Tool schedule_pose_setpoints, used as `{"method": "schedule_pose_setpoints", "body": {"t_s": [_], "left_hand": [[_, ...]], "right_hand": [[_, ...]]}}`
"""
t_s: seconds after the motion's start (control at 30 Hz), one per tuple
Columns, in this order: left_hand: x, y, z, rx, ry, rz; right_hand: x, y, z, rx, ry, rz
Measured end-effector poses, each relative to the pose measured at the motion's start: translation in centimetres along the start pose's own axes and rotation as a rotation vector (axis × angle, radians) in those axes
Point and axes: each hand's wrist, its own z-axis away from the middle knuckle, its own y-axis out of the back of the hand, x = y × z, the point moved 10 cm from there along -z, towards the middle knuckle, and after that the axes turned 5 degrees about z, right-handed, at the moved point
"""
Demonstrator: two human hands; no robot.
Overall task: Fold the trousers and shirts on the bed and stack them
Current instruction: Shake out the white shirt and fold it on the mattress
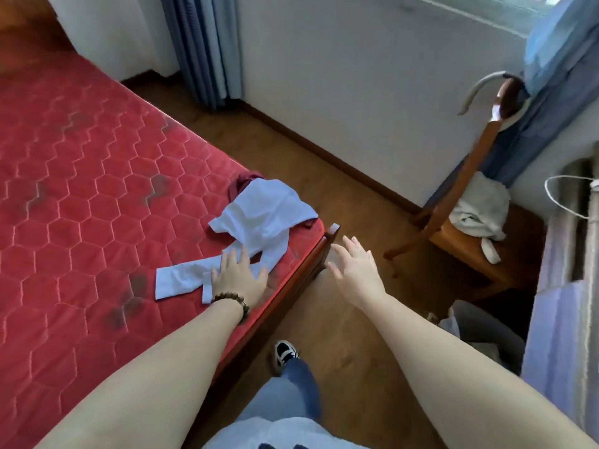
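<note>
Both forearms reach forward from the near edge of the view, above blue jeans and one dark shoe (285, 353) on the wooden floor (340, 196). On the left wrist sits a bracelet (234, 303) of brown beads. The left hand (240, 277) lies flat, fingers straight and spread, pressing on the white garment (256, 222) near the right corner of the bed (81, 189); its grip is released, nothing is pinched. The right hand (355, 265) hangs in the air just right of the bed corner, over the floor, fingers straight and spread, holding nothing.

The white garment is crumpled, not folded, with a long strip running to the left and near under the left hand. Beside its far edge, partly under it, a dark red garment (241, 183) shows. Both lie on the red quilted mattress close to the bed's right edge.

To the right stands a wooden chair (453, 234) with a pale cloth (479, 209) heaped on its seat. Blue curtains (204, 47) hang by the far wall.
</note>
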Motion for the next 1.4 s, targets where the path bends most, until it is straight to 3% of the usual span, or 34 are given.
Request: {"method": "schedule_pose_setpoints", "body": {"t_s": [0.2, 0.43, 0.83, 1.27, 1.4], "left_hand": [[-1.3, 2.5, -9.2, 0.017, 0.152, 0.087], [-6.3, 3.6, -12.1, 0.09, 0.402, 0.158], [-9.9, -2.6, -18.9, 0.104, 0.699, 0.285], [-17.4, -16.6, -35.6, 0.183, 0.647, 0.312], [-18.4, -17.2, -38.5, 0.28, 0.533, 0.345]], "right_hand": [[-5.4, -0.1, -13.2, -0.104, 0.176, 0.061], [-10.9, -4.7, -21.0, -0.291, 0.39, 0.168], [-16.8, -15.0, -33.5, -0.552, 0.666, 0.272], [-18.7, -34.7, -46.4, -0.521, 0.876, 0.499], [-18.3, -36.3, -46.7, -0.332, 0.905, 0.54]]}}
